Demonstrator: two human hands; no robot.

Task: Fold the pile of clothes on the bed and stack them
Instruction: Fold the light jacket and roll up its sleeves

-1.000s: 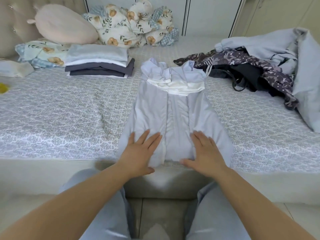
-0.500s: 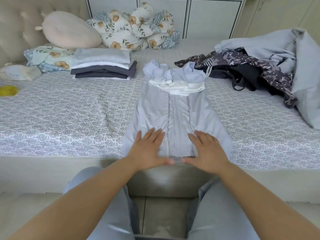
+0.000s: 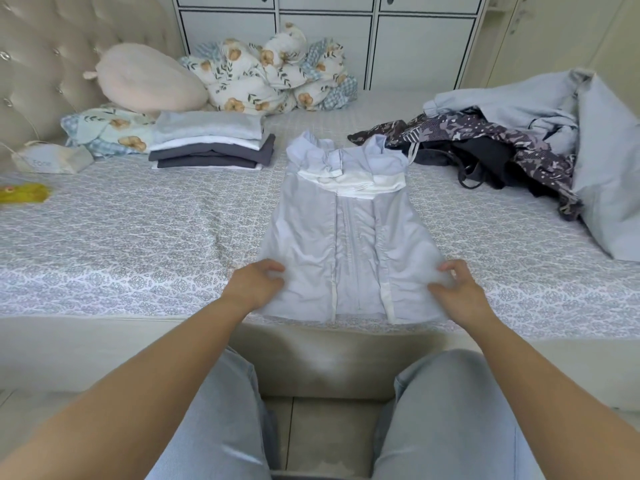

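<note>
A pale blue garment (image 3: 349,237) with a white band near its top lies lengthwise on the bed (image 3: 138,244), its sides folded in. My left hand (image 3: 258,284) pinches its lower left edge and my right hand (image 3: 455,284) pinches its lower right edge, both near the bed's front edge. A stack of folded clothes (image 3: 211,142), grey and white over dark grey, sits at the back left. An unfolded pile (image 3: 485,150) of dark patterned, black and light blue clothes lies at the back right.
A pink round cushion (image 3: 145,77), floral pillows (image 3: 277,77) and a padded headboard (image 3: 41,57) fill the back left. A small grey pouch (image 3: 48,161) and a yellow item (image 3: 24,192) lie at the far left. White cupboards (image 3: 329,36) stand behind the bed.
Both hands have moved apart from lying flat on the garment's lower middle to its outer edges, and their fingers now pinch the fabric. The view tilted up slightly.
</note>
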